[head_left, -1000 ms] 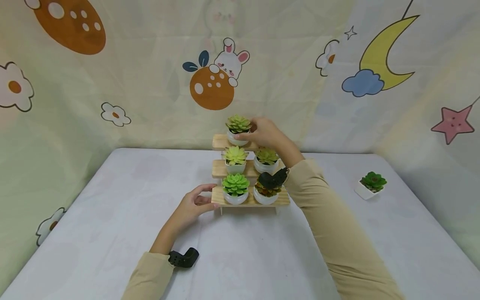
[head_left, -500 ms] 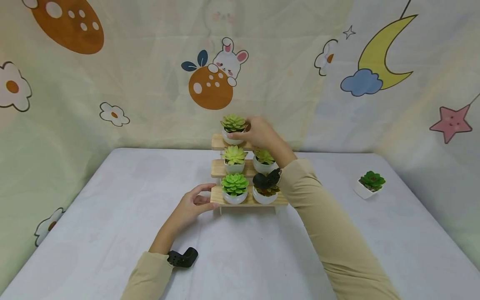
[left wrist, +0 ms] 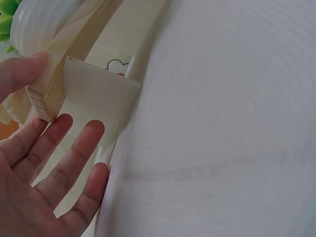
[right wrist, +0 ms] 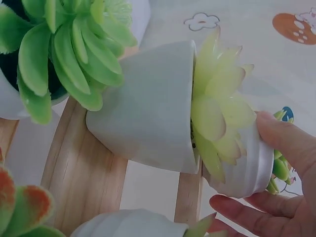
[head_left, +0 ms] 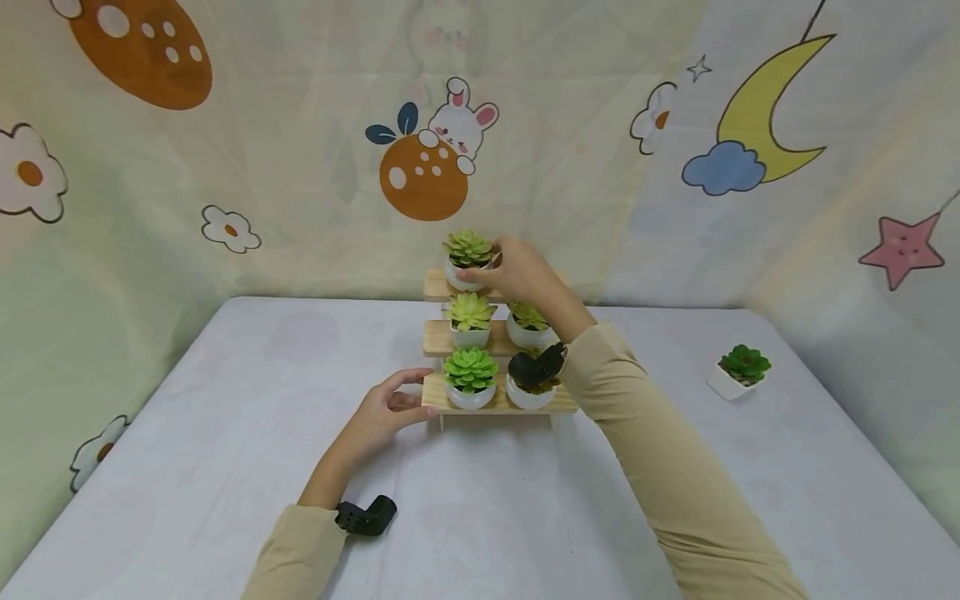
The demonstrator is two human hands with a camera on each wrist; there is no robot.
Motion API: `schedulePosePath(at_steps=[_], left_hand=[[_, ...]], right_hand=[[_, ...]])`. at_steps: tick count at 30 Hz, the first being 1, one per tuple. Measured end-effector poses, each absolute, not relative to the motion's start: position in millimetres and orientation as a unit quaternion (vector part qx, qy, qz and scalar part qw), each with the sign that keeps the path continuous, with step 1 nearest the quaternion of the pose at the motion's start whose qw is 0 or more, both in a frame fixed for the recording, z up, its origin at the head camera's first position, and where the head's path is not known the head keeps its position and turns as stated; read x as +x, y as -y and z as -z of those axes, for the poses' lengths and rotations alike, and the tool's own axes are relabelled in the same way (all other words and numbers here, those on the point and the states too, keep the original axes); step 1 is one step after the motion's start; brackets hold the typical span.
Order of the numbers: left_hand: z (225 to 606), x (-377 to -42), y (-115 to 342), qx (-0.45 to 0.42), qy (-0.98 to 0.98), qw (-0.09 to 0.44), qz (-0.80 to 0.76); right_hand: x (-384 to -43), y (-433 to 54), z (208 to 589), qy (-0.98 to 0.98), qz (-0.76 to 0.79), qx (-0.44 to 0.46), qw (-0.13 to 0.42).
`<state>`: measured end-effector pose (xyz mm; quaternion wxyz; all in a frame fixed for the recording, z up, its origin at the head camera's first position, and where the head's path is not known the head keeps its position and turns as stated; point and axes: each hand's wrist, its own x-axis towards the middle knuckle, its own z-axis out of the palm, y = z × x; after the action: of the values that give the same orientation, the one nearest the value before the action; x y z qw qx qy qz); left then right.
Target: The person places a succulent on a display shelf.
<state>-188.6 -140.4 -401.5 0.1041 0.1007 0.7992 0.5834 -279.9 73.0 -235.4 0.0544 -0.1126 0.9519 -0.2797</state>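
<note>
A three-tier wooden plant stand carries small potted succulents with white pots. My right hand grips the potted succulent on the left of the top board, thumb in front of the pot. The right wrist view shows its ribbed pot between thumb and fingers, partly behind a pale succulent in a square pot. My left hand holds the left end of the lowest board; in the left wrist view, its thumb lies on top of the board, with fingers at the end and below.
On the lowest board stand a bright green succulent and a reddish one, partly covered by the black right wrist camera. A dark green succulent in a square pot stands alone at the table's right. A printed cloth backdrop hangs behind.
My right hand has shifted slightly left along the top board with the potted succulent, then stayed there over the last half second. The left hand has kept its hold on the stand.
</note>
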Motion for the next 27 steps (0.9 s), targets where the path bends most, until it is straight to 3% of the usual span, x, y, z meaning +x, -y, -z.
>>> schedulePosePath(at_steps=[27], left_hand=[[402.8, -189.0, 139.5, 0.096, -0.798, 0.104, -0.585]], right_hand=[[-277.6, -81.3, 240.0, -0.955, 0.267, -0.130, 0.024]])
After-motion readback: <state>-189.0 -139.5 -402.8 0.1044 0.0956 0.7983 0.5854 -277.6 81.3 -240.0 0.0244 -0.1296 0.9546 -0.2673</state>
